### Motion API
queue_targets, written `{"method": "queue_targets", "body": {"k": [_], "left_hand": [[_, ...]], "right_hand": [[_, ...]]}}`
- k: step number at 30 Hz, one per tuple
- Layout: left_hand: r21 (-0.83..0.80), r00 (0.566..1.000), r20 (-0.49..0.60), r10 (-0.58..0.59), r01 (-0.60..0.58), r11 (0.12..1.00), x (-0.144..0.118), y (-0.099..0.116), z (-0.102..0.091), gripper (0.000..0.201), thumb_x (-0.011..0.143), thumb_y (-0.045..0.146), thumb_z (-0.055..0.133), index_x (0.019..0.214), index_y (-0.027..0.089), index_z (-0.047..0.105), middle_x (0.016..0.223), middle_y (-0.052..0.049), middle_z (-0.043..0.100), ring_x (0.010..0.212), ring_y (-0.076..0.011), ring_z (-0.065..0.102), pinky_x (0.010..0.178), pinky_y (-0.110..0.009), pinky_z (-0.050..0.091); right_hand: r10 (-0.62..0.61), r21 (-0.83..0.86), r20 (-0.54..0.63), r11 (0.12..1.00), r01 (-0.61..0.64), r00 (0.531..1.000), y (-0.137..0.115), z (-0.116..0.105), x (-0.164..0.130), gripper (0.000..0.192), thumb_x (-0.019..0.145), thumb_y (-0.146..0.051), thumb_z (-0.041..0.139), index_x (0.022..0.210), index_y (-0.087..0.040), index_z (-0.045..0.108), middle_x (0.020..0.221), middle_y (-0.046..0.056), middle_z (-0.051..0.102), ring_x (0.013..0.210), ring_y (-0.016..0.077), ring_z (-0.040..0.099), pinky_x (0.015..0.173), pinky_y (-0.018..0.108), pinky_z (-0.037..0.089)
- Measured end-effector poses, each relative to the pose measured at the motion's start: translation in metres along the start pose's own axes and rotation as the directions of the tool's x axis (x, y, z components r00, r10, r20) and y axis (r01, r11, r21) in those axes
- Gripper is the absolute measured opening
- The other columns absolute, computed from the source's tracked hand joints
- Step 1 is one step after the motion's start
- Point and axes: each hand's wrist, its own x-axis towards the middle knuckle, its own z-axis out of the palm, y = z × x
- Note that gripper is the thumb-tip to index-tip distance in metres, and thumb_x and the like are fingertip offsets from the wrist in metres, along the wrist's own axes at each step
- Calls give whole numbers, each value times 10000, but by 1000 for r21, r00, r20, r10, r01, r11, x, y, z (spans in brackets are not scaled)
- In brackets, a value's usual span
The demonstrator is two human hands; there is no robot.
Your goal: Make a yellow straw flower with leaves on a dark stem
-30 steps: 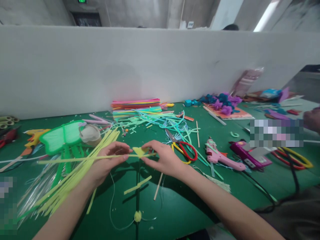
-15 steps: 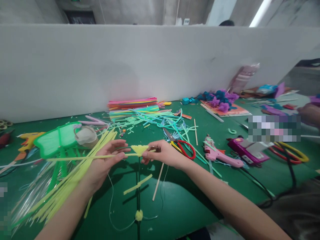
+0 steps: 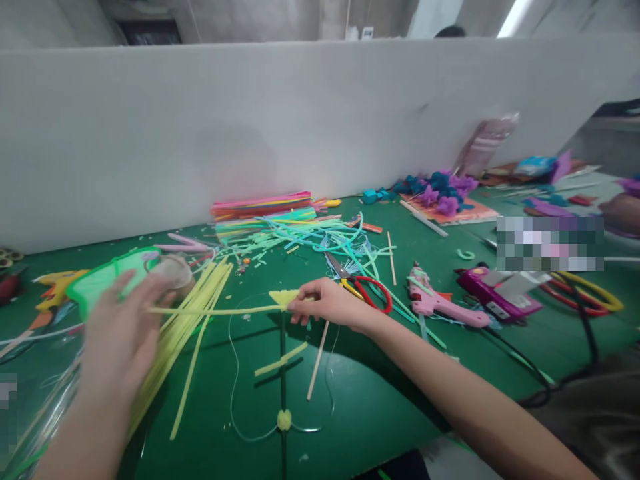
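The green surface (image 3: 400, 400) fills the view up to a long white partition (image 3: 320, 120), its near edge and left side cut off by the frame. On its far right a blurred patch hides some things, and another person's hand (image 3: 623, 212) shows only in part at the edge. The left hand (image 3: 117, 333) is motion-blurred, fingers spread loosely over a bundle of yellow-green strips (image 3: 193, 313) that fans across the surface; whether it grips any of them is hard to make out. Behind it a green butterfly-shaped piece (image 3: 107, 277) is partly covered by that hand. A stack of coloured strips (image 3: 265, 207) lies against the partition, with loose teal and mint strips (image 3: 330, 243) tangled in front of it. To the right lie a magenta tool (image 3: 500, 297) and a pink glue gun (image 3: 437, 303), near each other but apart. Red-handled scissors (image 3: 363, 287) lie just behind the right hand (image 3: 330, 305), partly covered by it. The right hand pinches a long yellow strip (image 3: 220, 311) at a small yellow fan-shaped piece (image 3: 283, 297), held above the surface. Beneath it lie a dark green stem (image 3: 283, 367) with a yellow pompom (image 3: 284, 419), a wooden stick (image 3: 317, 363) and a thin thread loop, faint
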Motion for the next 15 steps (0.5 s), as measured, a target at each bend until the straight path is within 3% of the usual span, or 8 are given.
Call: {"method": "queue_targets", "body": {"k": [1,2,3,4,6,8,11,15], "left_hand": [[142,964,-130,230,-212,967,1,2,-3,601,764,338,716,1301,289,449,1392,-53,502,1245,-273,499,1037,-463,402],[331,863,-182,471,-397,856,-1,2,-3,650,746,310,732,1323,273,436,1408,-63,474,1257,-285,476,1056,-488,372],[505,743,-118,659,-527,684,-3,0,0,639,738,284,737,1313,250,462,1399,-75,474,1264,-298,456,1071,-506,339],[622,646,41,762,-614,486,-8,-3,6,539,741,263,733,1243,226,540,1344,-86,522,1281,-314,426,1096,-523,281],[549,544,507,668,-802,236,-18,-15,23,245,797,249,673,1041,246,654,1082,-58,662,1170,-300,514,1056,-507,310],[445,506,764,399,-862,241,-27,-32,42,179,845,286,616,1013,252,668,1033,-65,677,1138,-307,518,996,-490,361],[435,514,821,247,-844,313,-33,-52,59,177,905,275,511,956,220,671,986,-95,678,1083,-306,530,927,-483,401],[398,505,833,224,-830,392,-32,-60,57,162,901,292,518,923,212,657,1068,-98,664,1133,-305,511,966,-491,371]], "right_hand": [[-3,-32,-1,999,3,1000,2,1,1,313,779,-448,657,772,-136,665,784,69,731,615,118,625,541,209,427],[-12,-73,-6,997,12,1000,5,2,3,294,792,-431,642,774,-139,667,784,64,732,610,115,616,546,210,429],[-27,-124,-16,992,24,1000,8,4,4,273,799,-412,633,772,-143,669,785,59,732,617,116,614,557,211,431],[-45,-186,-33,982,38,998,10,6,6,253,799,-396,634,764,-148,671,786,53,733,635,121,618,566,213,427],[-96,-320,-83,945,65,992,15,10,8,223,784,-379,653,752,-159,667,800,47,731,683,140,634,578,220,415],[-165,-414,-123,905,101,979,20,13,9,191,773,-353,674,830,-171,658,823,40,727,721,158,648,596,230,413],[-268,-480,-125,859,178,955,24,14,9,263,802,-266,661,1050,-208,594,834,15,716,734,162,653,630,243,426],[-409,-634,-17,710,306,912,26,14,10,86,846,-231,639,926,-204,622,851,22,700,804,168,627,730,274,429]]}}
